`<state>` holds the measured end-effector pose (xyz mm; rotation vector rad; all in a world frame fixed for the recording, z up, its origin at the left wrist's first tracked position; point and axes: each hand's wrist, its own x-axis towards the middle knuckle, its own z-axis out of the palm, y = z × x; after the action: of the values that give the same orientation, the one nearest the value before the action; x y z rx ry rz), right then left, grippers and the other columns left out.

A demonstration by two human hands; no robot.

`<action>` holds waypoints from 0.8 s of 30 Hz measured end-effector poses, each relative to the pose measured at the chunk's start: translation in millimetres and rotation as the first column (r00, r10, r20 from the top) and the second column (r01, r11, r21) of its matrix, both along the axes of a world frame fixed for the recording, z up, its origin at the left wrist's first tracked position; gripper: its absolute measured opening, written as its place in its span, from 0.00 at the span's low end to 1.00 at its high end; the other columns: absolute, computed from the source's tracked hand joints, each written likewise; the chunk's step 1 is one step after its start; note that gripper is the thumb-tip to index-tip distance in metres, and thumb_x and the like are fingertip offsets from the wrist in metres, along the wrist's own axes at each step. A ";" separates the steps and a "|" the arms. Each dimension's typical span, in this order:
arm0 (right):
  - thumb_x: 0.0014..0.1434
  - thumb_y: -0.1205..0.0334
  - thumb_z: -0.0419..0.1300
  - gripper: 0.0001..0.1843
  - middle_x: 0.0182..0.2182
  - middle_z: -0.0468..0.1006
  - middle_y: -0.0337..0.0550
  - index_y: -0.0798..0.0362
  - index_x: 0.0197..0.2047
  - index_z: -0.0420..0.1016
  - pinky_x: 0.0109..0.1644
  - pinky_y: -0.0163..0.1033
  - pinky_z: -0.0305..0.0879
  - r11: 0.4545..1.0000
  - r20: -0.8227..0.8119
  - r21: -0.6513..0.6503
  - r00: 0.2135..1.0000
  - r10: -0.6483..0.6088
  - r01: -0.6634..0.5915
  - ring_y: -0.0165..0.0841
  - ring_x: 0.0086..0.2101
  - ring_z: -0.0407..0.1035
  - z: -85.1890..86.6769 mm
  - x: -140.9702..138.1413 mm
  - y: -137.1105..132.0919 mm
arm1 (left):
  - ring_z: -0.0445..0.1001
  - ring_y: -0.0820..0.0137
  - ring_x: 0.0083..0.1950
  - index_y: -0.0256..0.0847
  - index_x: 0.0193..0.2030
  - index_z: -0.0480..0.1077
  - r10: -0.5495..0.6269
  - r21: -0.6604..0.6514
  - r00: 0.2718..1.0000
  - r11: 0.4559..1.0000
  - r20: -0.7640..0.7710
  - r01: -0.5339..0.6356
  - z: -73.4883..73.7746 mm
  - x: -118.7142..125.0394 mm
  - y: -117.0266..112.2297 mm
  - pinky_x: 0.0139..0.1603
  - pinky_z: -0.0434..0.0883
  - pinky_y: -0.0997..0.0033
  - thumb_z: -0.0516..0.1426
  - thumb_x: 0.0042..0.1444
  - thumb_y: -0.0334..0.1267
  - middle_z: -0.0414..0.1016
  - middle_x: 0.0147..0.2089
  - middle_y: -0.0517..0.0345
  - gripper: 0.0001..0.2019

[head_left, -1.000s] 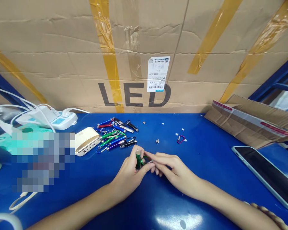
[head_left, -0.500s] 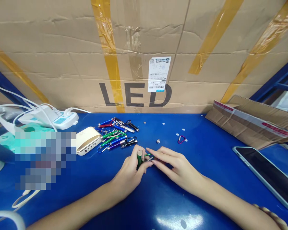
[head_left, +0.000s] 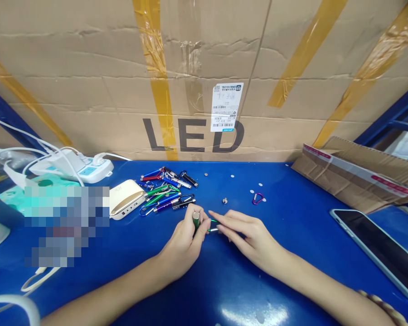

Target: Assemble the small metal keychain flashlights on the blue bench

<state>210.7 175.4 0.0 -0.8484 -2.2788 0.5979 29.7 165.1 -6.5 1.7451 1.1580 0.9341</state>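
My left hand (head_left: 183,240) is closed round a small green keychain flashlight (head_left: 196,221), held upright over the blue table (head_left: 292,253). My right hand (head_left: 245,235) sits just to its right, fingers pinched on a thin green and silver part (head_left: 212,226) that reaches toward the flashlight. Behind the hands lies a pile of several coloured keychain flashlights (head_left: 166,192). A purple carabiner (head_left: 257,198) and a small metal cap (head_left: 224,199) lie loose farther back.
A large cardboard box marked LED (head_left: 197,81) walls off the back. A power bank (head_left: 126,203) and a white power strip (head_left: 78,167) with cables sit left. A phone (head_left: 381,246) and flattened cardboard (head_left: 353,174) lie right. Small button cells (head_left: 255,185) dot the table.
The right hand's fingers have drawn slightly right and stretched out, showing the thin part between the hands. The left hand keeps the flashlight upright. The view has shifted slightly.
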 end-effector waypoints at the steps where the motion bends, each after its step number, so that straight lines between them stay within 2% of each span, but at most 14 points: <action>1: 0.65 0.61 0.46 0.20 0.33 0.68 0.43 0.53 0.59 0.61 0.38 0.31 0.65 1.000 0.057 -0.002 0.998 0.007 -0.007 0.27 0.33 0.65 -1.0 0.0 -0.8 | 0.59 0.78 0.27 0.41 0.33 0.49 0.010 0.003 1.000 1.000 -0.015 -0.010 -0.3 0.2 0.0 0.30 0.60 0.78 0.43 0.60 0.39 0.58 0.29 0.65 0.07; 4: 0.65 0.57 0.45 0.23 0.36 0.69 0.44 0.53 0.62 0.54 0.40 0.34 0.67 1.000 0.197 -0.010 0.980 0.025 -0.023 0.29 0.35 0.66 -3.0 -0.9 -4.2 | 0.58 0.79 0.25 0.41 0.33 0.50 0.033 0.040 0.998 0.999 -0.055 -0.031 -1.6 0.9 -0.9 0.27 0.58 0.79 0.44 0.59 0.38 0.57 0.26 0.66 0.06; 7: 0.65 0.57 0.44 0.23 0.39 0.70 0.45 0.53 0.62 0.53 0.42 0.36 0.68 0.999 0.241 0.032 0.970 0.022 -0.030 0.31 0.39 0.67 -3.0 -2.4 -6.6 | 0.61 0.79 0.25 0.40 0.33 0.51 0.011 0.102 0.998 0.995 -0.068 -0.004 -3.5 0.8 -2.4 0.27 0.59 0.81 0.45 0.59 0.37 0.59 0.26 0.65 0.05; 10: 0.66 0.59 0.41 0.22 0.39 0.71 0.47 0.58 0.60 0.57 0.40 0.37 0.69 0.987 0.294 0.158 0.956 -0.018 -0.030 0.32 0.37 0.68 -2.7 -3.3 -7.0 | 0.63 0.79 0.26 0.41 0.34 0.52 -0.023 0.136 0.995 0.990 -0.093 0.036 -5.3 0.2 -3.3 0.27 0.60 0.81 0.46 0.58 0.36 0.61 0.27 0.65 0.04; 14: 0.66 0.61 0.40 0.22 0.35 0.72 0.49 0.64 0.56 0.60 0.35 0.38 0.69 0.944 0.372 0.327 0.924 -0.087 -0.043 0.33 0.32 0.69 -4.2 -5.6 -7.8 | 0.65 0.78 0.26 0.41 0.35 0.53 -0.022 0.132 0.992 0.990 -0.127 0.039 -6.7 0.5 -3.5 0.27 0.61 0.82 0.46 0.58 0.36 0.63 0.28 0.64 0.03; 19: 0.65 0.63 0.43 0.20 0.31 0.72 0.47 0.66 0.53 0.63 0.32 0.38 0.69 0.939 0.379 0.340 0.921 -0.096 -0.042 0.32 0.29 0.69 -8.2 -9.2 -10.1 | 0.66 0.78 0.26 0.41 0.36 0.54 -0.016 0.152 0.987 0.988 -0.160 0.041 -8.5 0.6 -4.4 0.28 0.62 0.82 0.46 0.59 0.36 0.63 0.27 0.65 0.02; 24: 0.65 0.65 0.40 0.19 0.28 0.72 0.47 0.67 0.45 0.68 0.29 0.38 0.68 0.886 0.295 0.463 0.947 -0.130 -0.023 0.32 0.26 0.69 -8.9 -9.2 -6.9 | 0.64 0.80 0.24 0.41 0.36 0.54 0.016 0.194 0.989 0.981 -0.149 0.013 -9.7 0.3 -5.4 0.26 0.61 0.84 0.47 0.59 0.37 0.63 0.27 0.66 0.03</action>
<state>201.5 168.5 -8.9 -0.8046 -2.5212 -0.1314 30.0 159.7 -16.2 2.0012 1.1960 0.9564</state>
